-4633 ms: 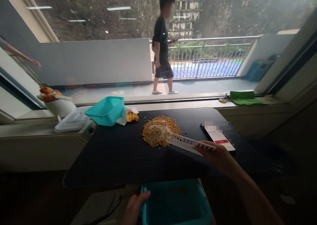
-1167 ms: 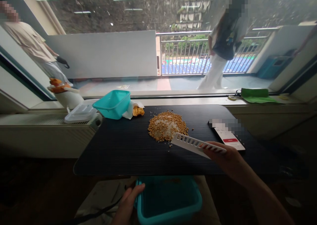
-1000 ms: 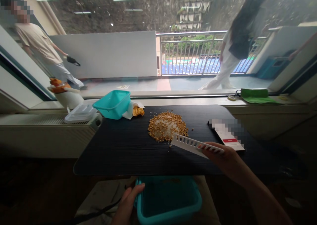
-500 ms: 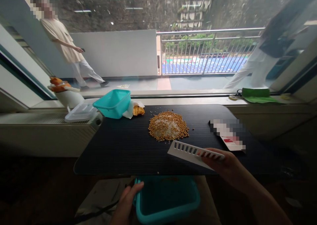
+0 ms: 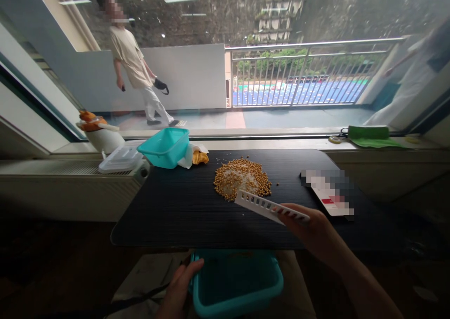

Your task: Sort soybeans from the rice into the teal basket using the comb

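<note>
My right hand (image 5: 298, 221) grips a white slotted plastic strip (image 5: 258, 205), its row of openings facing up. The strip's far end reaches the near edge of a heap of yellow-brown soybeans (image 5: 258, 173) mixed with white grains (image 5: 234, 181), which look like rice. Below the table's front edge, my left hand (image 5: 183, 281) is closed on the left rim of a teal plastic container (image 5: 239, 307). The thumb lies over that rim, while the other fingers are mostly hidden. The inside of the container is dark.
On the black table (image 5: 165, 216), a second teal container (image 5: 165, 148) stands back left beside a crumpled tissue and an orange-brown piece (image 5: 200, 157). A phone-like object (image 5: 328, 199) lies right. Green cloth (image 5: 369, 136) is on the sill. People (image 5: 130, 61) walk outside the window.
My right hand has moved the slotted strip forward and slightly left, up to the heap's near edge. My left hand stays on the container. The people outside have walked rightward.
</note>
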The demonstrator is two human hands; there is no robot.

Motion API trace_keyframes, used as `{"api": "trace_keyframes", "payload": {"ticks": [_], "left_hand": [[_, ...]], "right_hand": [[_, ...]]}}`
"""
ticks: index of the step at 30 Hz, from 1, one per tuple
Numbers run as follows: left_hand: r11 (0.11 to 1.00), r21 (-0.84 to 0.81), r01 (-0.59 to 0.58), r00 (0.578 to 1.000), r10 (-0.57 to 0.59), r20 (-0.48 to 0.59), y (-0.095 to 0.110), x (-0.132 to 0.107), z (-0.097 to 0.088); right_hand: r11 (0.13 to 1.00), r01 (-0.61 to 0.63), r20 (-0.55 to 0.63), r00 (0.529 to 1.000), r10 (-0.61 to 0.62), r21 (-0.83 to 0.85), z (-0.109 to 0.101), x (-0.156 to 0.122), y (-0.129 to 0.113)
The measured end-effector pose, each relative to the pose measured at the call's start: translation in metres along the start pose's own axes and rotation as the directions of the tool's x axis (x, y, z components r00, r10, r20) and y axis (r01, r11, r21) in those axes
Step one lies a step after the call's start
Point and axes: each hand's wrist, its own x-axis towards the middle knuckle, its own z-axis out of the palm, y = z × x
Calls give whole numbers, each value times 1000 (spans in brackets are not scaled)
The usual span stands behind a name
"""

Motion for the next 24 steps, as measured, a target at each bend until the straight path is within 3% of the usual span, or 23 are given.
{"api": "trace_keyframes", "payload": {"ticks": [3, 9, 19, 24], "left_hand": [[1000, 5, -3, 1000, 3, 5, -1, 1, 1], [1000, 8, -18, 1000, 18, 10, -3, 4, 0], [1000, 12, -1, 1000, 1, 7, -1, 6, 1], [1000, 19, -3, 1000, 3, -1, 2, 2, 0]], "right_hand": [[999, 19, -94, 995, -23, -49, 0, 14, 10], [996, 31, -81, 996, -38, -87, 5, 22, 13], [999, -6, 15, 1000, 6, -52, 6, 14, 12], [999, 31, 180, 983, -35, 23, 18, 2, -4]]}}
